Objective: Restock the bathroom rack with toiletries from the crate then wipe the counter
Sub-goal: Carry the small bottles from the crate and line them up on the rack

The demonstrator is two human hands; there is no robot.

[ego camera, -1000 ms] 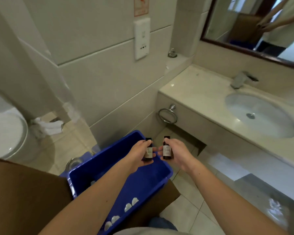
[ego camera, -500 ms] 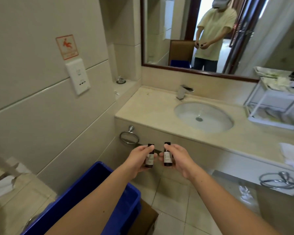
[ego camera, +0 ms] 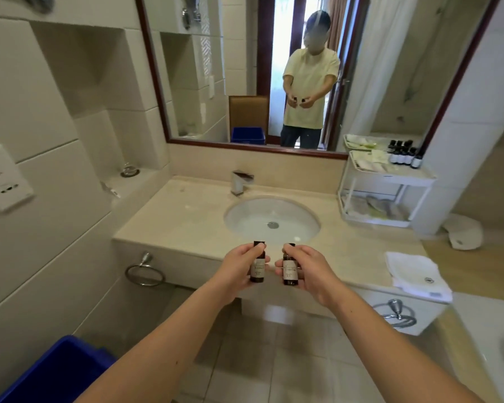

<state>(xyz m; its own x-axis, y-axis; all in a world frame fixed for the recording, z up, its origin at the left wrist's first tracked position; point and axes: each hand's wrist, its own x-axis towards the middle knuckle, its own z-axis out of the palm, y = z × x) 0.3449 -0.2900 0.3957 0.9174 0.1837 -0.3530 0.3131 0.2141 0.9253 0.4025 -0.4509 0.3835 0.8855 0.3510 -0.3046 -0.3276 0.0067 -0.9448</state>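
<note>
My left hand (ego camera: 236, 271) grips a small dark bottle (ego camera: 258, 264) with a pale label, held upright. My right hand (ego camera: 309, 271) grips a second small dark bottle (ego camera: 290, 270) of the same kind, a short gap apart. Both hang in front of the counter's front edge (ego camera: 186, 228), below the sink (ego camera: 271, 222). The white two-tier rack (ego camera: 390, 177) stands at the counter's back right, with several dark bottles (ego camera: 402, 155) and packets on its top shelf. The blue crate (ego camera: 50, 373) sits at the lower left on the floor.
A folded white cloth (ego camera: 416, 274) lies on the counter's right front corner. A faucet (ego camera: 240, 181) rises behind the sink. Towel rings (ego camera: 144, 274) hang under the counter front. A mirror shows a person holding the two bottles. A wall socket (ego camera: 6, 181) is at left.
The view has swung up and right from the crate to the counter and rack. Both hands, each still holding its bottle, are now in front of the sink.
</note>
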